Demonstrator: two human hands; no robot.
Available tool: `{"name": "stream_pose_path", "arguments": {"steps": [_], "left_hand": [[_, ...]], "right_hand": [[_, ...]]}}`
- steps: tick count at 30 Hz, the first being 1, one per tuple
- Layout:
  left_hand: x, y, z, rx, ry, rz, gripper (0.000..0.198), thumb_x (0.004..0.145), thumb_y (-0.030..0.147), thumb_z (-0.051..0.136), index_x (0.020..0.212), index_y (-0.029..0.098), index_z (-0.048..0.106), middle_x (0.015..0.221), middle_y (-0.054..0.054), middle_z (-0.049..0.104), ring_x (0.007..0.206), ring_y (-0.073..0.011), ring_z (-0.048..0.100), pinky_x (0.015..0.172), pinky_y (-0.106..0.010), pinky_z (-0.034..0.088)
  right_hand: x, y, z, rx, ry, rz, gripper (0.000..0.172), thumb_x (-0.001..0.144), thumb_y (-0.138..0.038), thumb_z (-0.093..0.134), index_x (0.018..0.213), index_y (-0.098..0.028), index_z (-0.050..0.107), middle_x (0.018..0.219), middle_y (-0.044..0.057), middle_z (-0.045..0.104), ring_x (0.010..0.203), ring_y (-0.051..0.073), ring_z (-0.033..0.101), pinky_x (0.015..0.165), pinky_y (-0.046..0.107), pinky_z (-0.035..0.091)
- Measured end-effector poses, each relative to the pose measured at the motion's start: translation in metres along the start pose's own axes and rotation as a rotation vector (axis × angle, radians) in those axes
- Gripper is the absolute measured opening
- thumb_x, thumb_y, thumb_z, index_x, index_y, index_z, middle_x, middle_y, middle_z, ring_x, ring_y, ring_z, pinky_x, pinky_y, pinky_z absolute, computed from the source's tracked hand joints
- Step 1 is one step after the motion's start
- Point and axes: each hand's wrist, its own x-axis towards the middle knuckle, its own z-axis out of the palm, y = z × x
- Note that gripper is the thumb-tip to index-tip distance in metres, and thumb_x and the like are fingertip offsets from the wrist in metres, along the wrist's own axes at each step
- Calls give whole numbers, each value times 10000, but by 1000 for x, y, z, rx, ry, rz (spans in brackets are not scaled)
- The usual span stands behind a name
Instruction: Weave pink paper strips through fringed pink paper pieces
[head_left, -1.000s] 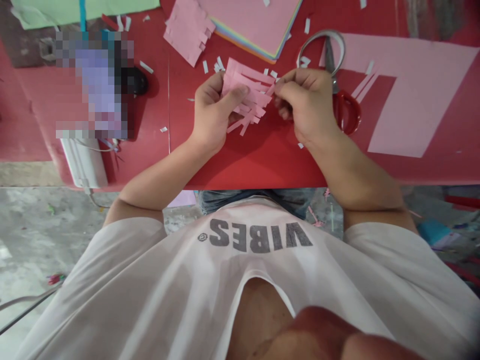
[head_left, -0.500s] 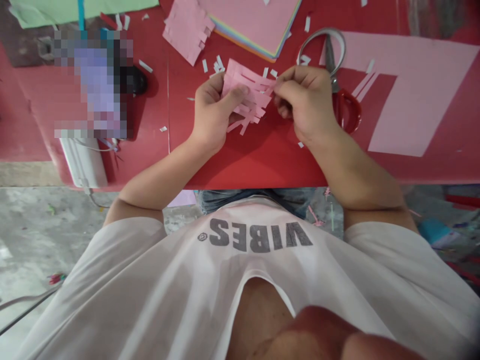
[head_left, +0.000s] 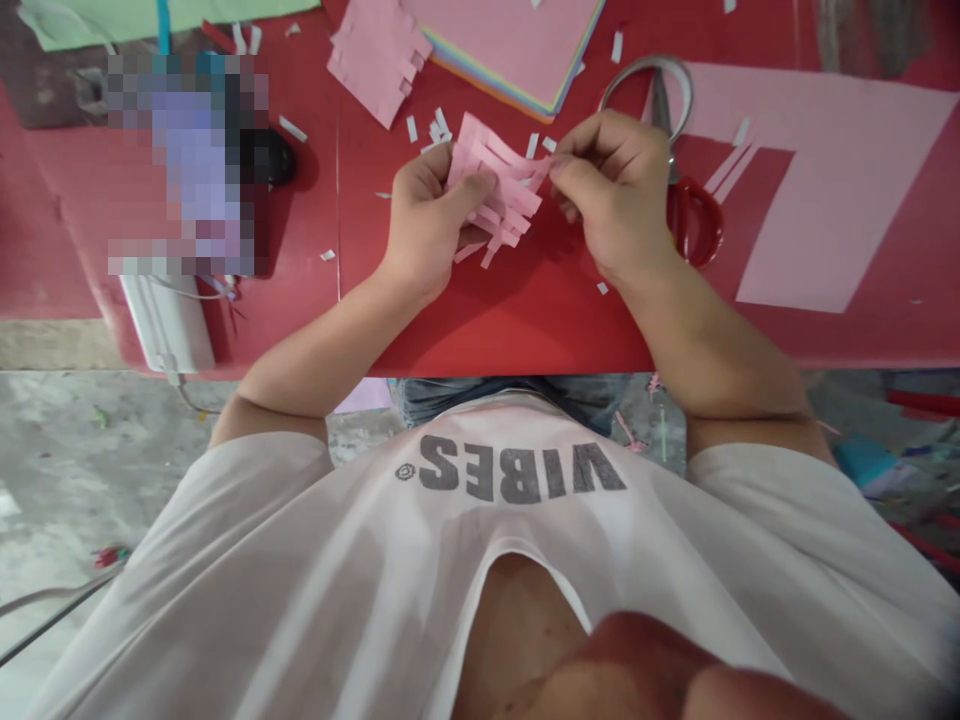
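My left hand (head_left: 429, 222) grips a pink paper piece cut into strips (head_left: 499, 185), thumb pressed on its left part. Just above the red table (head_left: 517, 315), my right hand (head_left: 611, 190) pinches the end of one pink strip at the piece's right edge. Both hands are closed on the paper. Loose strip ends hang below the piece.
Red-handled scissors (head_left: 679, 180) lie just right of my right hand. A large cut pink sheet (head_left: 832, 190) lies at right, a stack of coloured paper (head_left: 517, 45) and another slit pink piece (head_left: 375, 55) at the back. Small paper scraps are scattered about. A blurred object (head_left: 184, 165) sits at left.
My right hand has moved slightly up and away, pulling its strip end along; the pink piece shifted a little with it. My left hand has barely moved.
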Motion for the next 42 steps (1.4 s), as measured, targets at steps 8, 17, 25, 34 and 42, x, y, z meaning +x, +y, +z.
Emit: {"name": "stream_pose_path", "arguments": {"steps": [8,17,25,34,42], "left_hand": [[-1,-2,0,-3,-23,52,127,920,189,663,831,270,623,712,38,616,528,-107,523,448,-266,378],[-2,0,-2,-60,-57,-31,98,877,213,676,966,253,667,794,23,674,633,-142,668,531,-260,548],[3,2,-3,-193,-114,-143,85,858,228,707,925,274,733,913,-7,769,744,-155,724,603,-229,596],[1,8,-2,-261,-116,-160,36,877,276,694,890,309,694,908,2,720,725,-149,670,638,-238,620],[-5,19,6,-426,-77,-46,230,949,149,516,1013,325,649,1013,50,729,961,-171,703,908,-316,592]], "right_hand": [[-1,10,-1,-115,-8,-76,238,914,-433,811,770,-299,677,616,-22,514,557,162,421,598,369,325],[-4,9,-1,-195,-4,-134,319,958,-605,709,829,-316,675,777,15,639,584,184,456,586,386,305],[-8,11,-3,-226,0,-73,418,996,-748,562,1039,-364,719,926,23,684,624,186,507,584,380,390],[-12,0,7,92,-32,51,392,936,-663,702,1166,-345,685,994,6,712,637,162,563,539,347,463],[-19,-9,13,154,-152,218,401,821,-682,833,896,-326,664,817,-19,738,570,196,654,489,363,473]]}}
